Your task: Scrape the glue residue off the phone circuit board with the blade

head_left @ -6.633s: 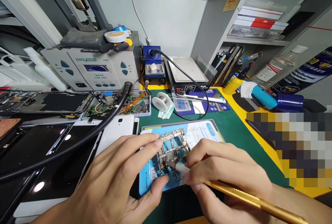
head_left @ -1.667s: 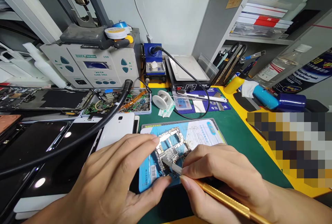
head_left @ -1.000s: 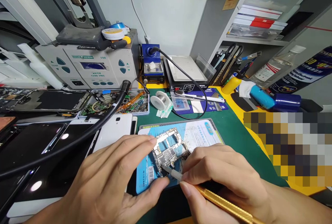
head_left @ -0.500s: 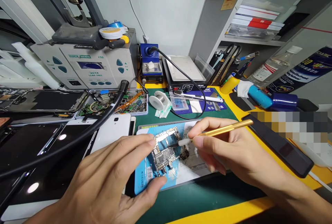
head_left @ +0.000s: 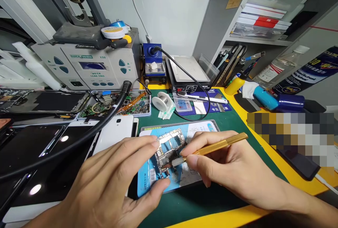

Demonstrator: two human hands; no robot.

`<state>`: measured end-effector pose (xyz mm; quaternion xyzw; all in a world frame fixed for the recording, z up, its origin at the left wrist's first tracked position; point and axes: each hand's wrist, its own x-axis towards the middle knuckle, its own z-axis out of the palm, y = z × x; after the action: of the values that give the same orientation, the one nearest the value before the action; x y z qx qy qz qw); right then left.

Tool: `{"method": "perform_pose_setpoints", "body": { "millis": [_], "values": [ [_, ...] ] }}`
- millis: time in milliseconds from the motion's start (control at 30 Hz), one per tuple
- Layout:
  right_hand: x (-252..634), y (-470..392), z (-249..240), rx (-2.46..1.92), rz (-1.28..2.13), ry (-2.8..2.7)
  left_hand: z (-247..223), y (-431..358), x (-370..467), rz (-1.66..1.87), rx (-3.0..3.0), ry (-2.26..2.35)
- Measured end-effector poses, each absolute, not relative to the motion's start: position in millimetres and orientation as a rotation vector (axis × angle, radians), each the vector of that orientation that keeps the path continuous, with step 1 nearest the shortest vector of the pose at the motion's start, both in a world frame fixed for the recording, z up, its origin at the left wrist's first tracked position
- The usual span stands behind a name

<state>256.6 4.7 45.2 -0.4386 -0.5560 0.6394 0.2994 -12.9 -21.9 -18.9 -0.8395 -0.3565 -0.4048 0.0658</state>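
Note:
A bare phone circuit board (head_left: 171, 138) lies on a blue and white card (head_left: 144, 182), which rests on the green mat. My left hand (head_left: 116, 178) steadies the board: its fingertips press on the upper left corner and the thumb reaches around to the lower edge. Pinched like a pen in my right hand (head_left: 224, 161) is a gold-handled craft knife (head_left: 219, 146). Its pale collar and thin flat tip slant down to the lower left part of the board, near the dark chip area. Whether the tip touches the surface, I cannot tell.
Several phones (head_left: 116, 133) lie at the left under a black hose (head_left: 105, 124). Behind the card are a solder spool (head_left: 161, 102) and a tray of boards (head_left: 148, 112). A hot-air station (head_left: 92, 68) stands at the back left, a phone (head_left: 298, 166) at the right.
My right hand has moved the craft knife down and to the left, from the board's right middle to its lower left part. My left hand keeps its place.

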Motion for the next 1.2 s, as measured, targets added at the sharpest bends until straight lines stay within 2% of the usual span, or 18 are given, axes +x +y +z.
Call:
{"method": "perform_pose_setpoints", "body": {
  "millis": [467, 1200],
  "values": [
    [251.5, 7.7, 50.4, -1.117, 1.732, -1.355, -18.3, -21.9, -14.2, -1.204, -2.543, -1.097],
    [255.2, 9.5, 47.9, -1.376, 1.638, -1.298, -22.9, -25.3, -17.7, -1.169, -2.553, -1.131]
  ]
}}
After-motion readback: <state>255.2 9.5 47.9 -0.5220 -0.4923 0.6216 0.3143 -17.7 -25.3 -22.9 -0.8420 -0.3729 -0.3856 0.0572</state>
